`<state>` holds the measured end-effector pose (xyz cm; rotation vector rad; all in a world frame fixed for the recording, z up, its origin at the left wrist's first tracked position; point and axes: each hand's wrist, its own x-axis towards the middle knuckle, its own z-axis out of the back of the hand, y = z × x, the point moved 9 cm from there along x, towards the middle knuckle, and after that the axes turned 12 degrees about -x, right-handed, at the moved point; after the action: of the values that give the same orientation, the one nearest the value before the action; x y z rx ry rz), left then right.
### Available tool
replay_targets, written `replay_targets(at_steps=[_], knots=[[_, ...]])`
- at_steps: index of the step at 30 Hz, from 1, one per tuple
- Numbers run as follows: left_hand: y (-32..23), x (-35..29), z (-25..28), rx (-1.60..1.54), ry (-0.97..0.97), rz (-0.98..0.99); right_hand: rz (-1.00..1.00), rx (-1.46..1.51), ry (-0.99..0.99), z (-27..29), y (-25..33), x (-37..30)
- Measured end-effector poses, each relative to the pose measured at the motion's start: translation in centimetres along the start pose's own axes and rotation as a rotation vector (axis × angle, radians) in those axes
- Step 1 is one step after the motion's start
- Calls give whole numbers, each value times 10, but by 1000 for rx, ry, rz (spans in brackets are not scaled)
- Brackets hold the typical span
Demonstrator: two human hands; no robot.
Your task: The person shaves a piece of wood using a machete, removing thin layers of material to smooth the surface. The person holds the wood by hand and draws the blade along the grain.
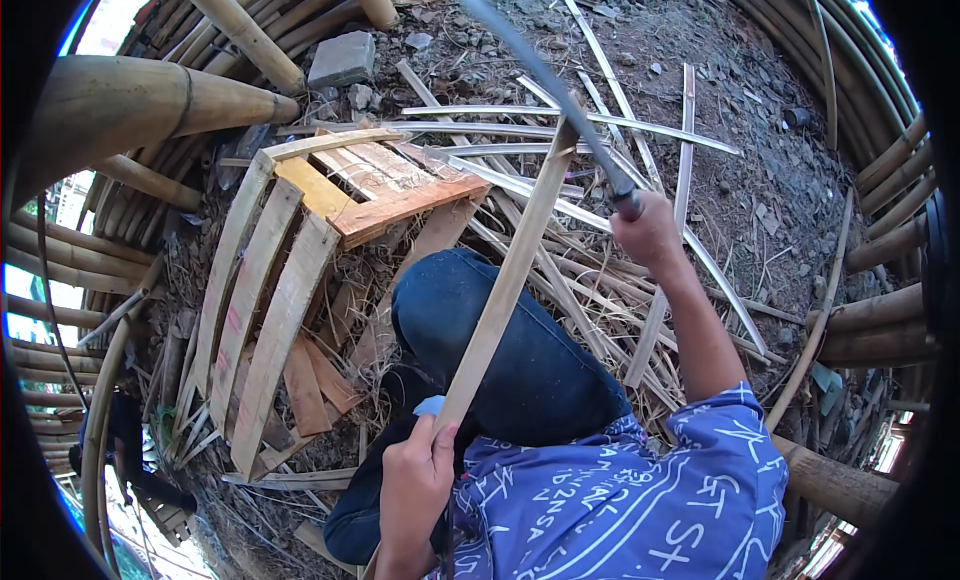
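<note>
My right hand [650, 232] is closed round the handle of a long machete [540, 70]. Its grey blade slants up and to the left, and passes by the upper end of a pale bamboo slat [510, 280]. Whether blade and slat touch, I cannot tell. The lower part of that slat is gripped in my left hand [415, 480], thumb along it; the slat leans upright across my bent knee [470, 310] in dark jeans. A small bluish-white piece [430, 406] shows beside the left hand, too little of it to name.
A slatted wooden crate [355, 220] lies left of my knee. Split bamboo strips [590, 120] and shavings litter the ground ahead. A grey block [342, 60] sits beyond the crate. Thick bamboo poles [150, 105] surround the spot. Another person [125, 450] is at the far left.
</note>
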<state>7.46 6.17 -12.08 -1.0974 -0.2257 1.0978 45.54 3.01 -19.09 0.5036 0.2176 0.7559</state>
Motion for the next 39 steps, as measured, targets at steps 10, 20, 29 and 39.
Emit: replay_targets(at_steps=[10, 20, 29, 39], knots=[[13, -7, 6, -28, -23, 36, -98, 131, -155, -3, -30, -41], [15, -6, 9, 28, -19, 28, 67, 796, -116, 34, 86, -38], [13, -9, 13, -3, -17, 19, 218, 507, -235, 38, 112, -12], [27, -14, 26, -41, 13, 80, 142, 723, -101, 42, 98, 3]])
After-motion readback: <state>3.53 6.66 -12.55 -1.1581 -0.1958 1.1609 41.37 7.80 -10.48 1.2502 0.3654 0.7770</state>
